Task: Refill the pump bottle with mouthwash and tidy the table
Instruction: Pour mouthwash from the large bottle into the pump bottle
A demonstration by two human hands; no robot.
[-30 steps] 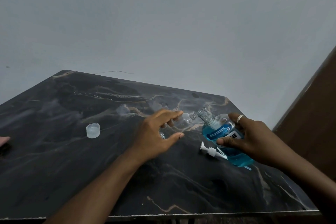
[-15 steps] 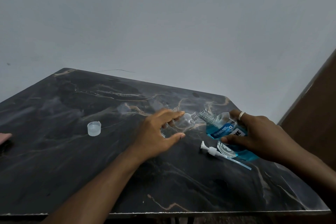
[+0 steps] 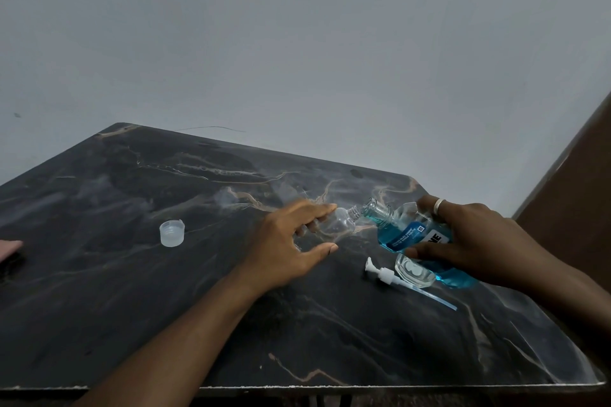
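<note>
My left hand (image 3: 291,241) grips a small clear pump bottle (image 3: 340,222), tilted with its open neck pointing right. My right hand (image 3: 476,241), with a ring on one finger, holds a mouthwash bottle (image 3: 413,235) of blue liquid, tipped so its open mouth nearly touches the small bottle's neck. Blue liquid sits in the tipped neck. The white pump head (image 3: 385,273) with its long tube lies on the dark marble table (image 3: 165,307) just in front of the mouthwash bottle. A translucent cap (image 3: 171,233) stands on the table to the left.
A pinkish object (image 3: 10,249) shows at the left edge of the table. A brown panel (image 3: 582,182) rises at the right. A plain grey wall stands behind the table.
The mouthwash bottle has tipped further toward the small bottle, and their necks have come closer together. Blue liquid has run into the tipped neck.
</note>
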